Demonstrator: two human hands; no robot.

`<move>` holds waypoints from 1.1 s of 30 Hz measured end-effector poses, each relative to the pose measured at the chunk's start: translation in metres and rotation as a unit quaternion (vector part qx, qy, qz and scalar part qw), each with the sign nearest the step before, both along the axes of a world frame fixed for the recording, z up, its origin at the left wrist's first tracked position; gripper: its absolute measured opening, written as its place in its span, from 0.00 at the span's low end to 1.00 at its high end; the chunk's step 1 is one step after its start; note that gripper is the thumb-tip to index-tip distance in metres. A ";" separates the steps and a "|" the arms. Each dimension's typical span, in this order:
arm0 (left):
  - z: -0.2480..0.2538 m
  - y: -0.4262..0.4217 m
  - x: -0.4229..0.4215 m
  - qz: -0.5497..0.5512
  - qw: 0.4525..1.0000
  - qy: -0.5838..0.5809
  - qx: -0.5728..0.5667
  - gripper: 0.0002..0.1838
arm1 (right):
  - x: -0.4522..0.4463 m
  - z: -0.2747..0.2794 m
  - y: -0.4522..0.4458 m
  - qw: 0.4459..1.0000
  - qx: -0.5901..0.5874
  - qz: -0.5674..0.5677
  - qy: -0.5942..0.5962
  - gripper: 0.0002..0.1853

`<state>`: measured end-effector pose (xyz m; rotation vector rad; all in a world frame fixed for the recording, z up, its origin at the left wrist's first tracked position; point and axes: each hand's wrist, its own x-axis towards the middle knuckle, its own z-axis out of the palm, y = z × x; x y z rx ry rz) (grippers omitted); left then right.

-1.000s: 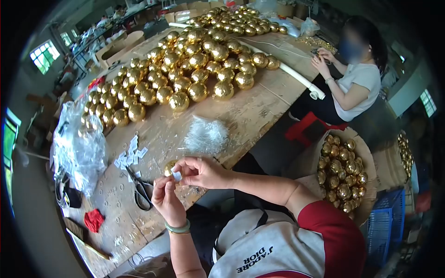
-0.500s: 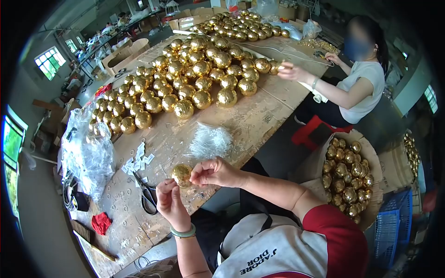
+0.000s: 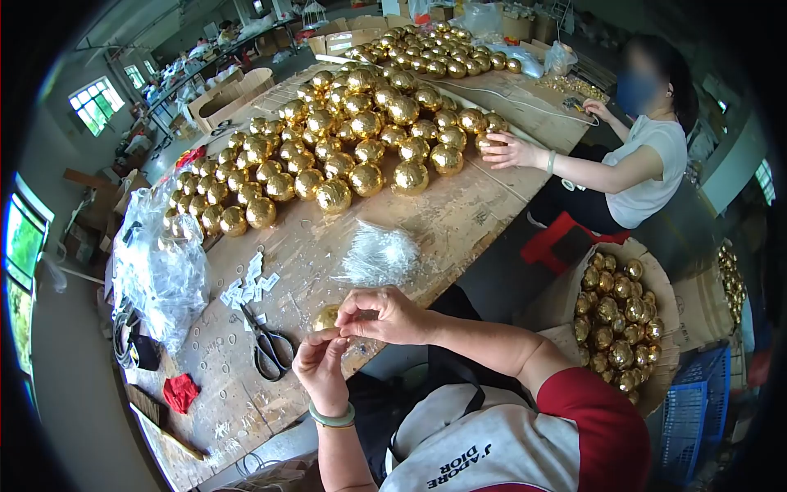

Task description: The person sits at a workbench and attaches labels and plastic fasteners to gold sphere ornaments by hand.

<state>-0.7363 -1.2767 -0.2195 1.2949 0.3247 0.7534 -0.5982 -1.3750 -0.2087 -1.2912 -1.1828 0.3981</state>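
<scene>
Head view on my feed shows the right hand (image 3: 385, 316) now meeting the left hand (image 3: 323, 379), where half a second ago they were apart beside the gold ball (image 3: 325, 316). Both hands' thumbs and forefingers are pressed together; the ball sits just beyond the fingertips, partly hidden, and I can't make out what they pinch.
</scene>
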 end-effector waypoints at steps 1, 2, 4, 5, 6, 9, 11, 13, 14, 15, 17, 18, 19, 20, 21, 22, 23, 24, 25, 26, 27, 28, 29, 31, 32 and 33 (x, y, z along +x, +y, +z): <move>0.000 0.000 0.000 0.001 1.000 0.000 0.000 0.04 | 0.001 -0.001 0.000 1.000 0.000 0.001 0.000 0.07; 0.001 0.000 0.000 0.003 1.000 -0.010 -0.006 0.03 | 0.002 -0.001 0.001 1.000 0.012 0.006 -0.018 0.08; 0.004 -0.001 0.000 0.005 1.000 -0.018 -0.013 0.02 | 0.003 -0.001 0.001 0.999 0.025 0.012 -0.034 0.08; 0.006 -0.003 0.001 0.002 1.000 -0.023 -0.021 0.02 | 0.003 0.000 0.001 0.999 0.020 0.010 -0.041 0.09; 0.008 -0.003 0.001 -0.001 0.999 -0.028 -0.028 0.02 | 0.002 0.000 0.001 0.999 0.016 0.009 -0.049 0.09; 0.008 -0.004 0.000 -0.004 0.999 -0.026 -0.046 0.03 | 0.001 0.002 0.001 0.997 0.014 -0.005 -0.073 0.08; 0.007 -0.004 -0.002 0.005 0.998 -0.017 -0.052 0.05 | 0.001 0.002 0.001 0.997 0.015 -0.004 -0.080 0.08; 0.008 -0.004 -0.003 0.014 0.998 -0.008 -0.059 0.06 | 0.002 0.002 0.002 0.996 0.015 -0.003 -0.088 0.08; 0.010 -0.005 -0.003 0.018 0.998 -0.005 -0.052 0.07 | 0.002 0.002 0.002 0.997 0.013 0.010 -0.080 0.08; 0.011 -0.005 -0.004 0.022 0.999 0.000 -0.045 0.08 | 0.003 0.002 0.002 0.997 0.011 0.023 -0.071 0.08; 0.010 -0.004 -0.003 0.019 0.999 -0.001 -0.033 0.09 | 0.004 0.003 0.001 0.997 0.007 0.027 -0.076 0.08; 0.008 -0.003 -0.003 0.017 1.000 -0.004 -0.021 0.09 | 0.004 0.004 0.001 0.996 0.003 0.032 -0.083 0.08; 0.007 -0.003 -0.002 0.018 1.000 -0.004 -0.021 0.09 | 0.005 0.004 0.001 0.996 0.003 0.033 -0.082 0.08; 0.004 -0.002 -0.002 0.017 1.000 -0.008 -0.021 0.09 | 0.005 0.004 0.001 0.995 0.003 0.030 -0.094 0.08; 0.003 -0.002 -0.001 0.017 1.000 -0.013 -0.021 0.10 | 0.005 0.004 0.001 0.994 0.002 0.027 -0.105 0.08; 0.003 -0.002 -0.001 0.017 1.000 -0.013 -0.021 0.10 | 0.005 0.003 0.002 0.994 0.002 0.027 -0.105 0.08; 0.003 -0.002 -0.001 0.015 1.000 -0.015 -0.017 0.10 | 0.005 0.000 0.002 0.993 0.017 0.021 -0.118 0.08; 0.002 -0.002 0.000 0.014 1.000 -0.018 -0.013 0.10 | 0.005 -0.002 0.003 0.991 0.032 0.015 -0.130 0.08; 0.001 -0.003 0.000 0.013 1.000 -0.017 -0.013 0.10 | 0.005 -0.005 0.002 0.991 0.032 0.014 -0.129 0.08; -0.001 -0.004 0.000 0.019 1.000 -0.012 -0.003 0.09 | 0.004 -0.007 0.001 0.993 0.014 0.010 -0.117 0.08; -0.002 -0.005 0.000 0.024 1.000 -0.008 0.007 0.09 | 0.004 -0.010 0.000 0.994 -0.004 0.005 -0.106 0.08; -0.001 -0.003 0.001 0.025 1.000 -0.009 0.007 0.09 | 0.006 -0.014 0.000 0.994 -0.004 0.006 -0.107 0.08; 0.002 -0.001 0.002 0.063 0.979 0.066 0.185 0.09 | 0.006 -0.019 0.000 0.993 0.004 -0.015 -0.115 0.08; 0.010 0.000 0.006 0.101 0.918 0.141 0.356 0.11 | 0.006 -0.023 -0.001 0.992 0.014 -0.033 -0.122 0.07; 0.015 -0.001 0.011 0.161 0.837 0.178 0.492 0.15 | 0.007 -0.024 -0.002 0.995 0.006 -0.049 -0.081 0.08; 0.017 -0.002 0.013 0.213 0.731 0.211 0.613 0.21 | 0.007 -0.025 -0.003 0.997 -0.003 -0.066 -0.038 0.08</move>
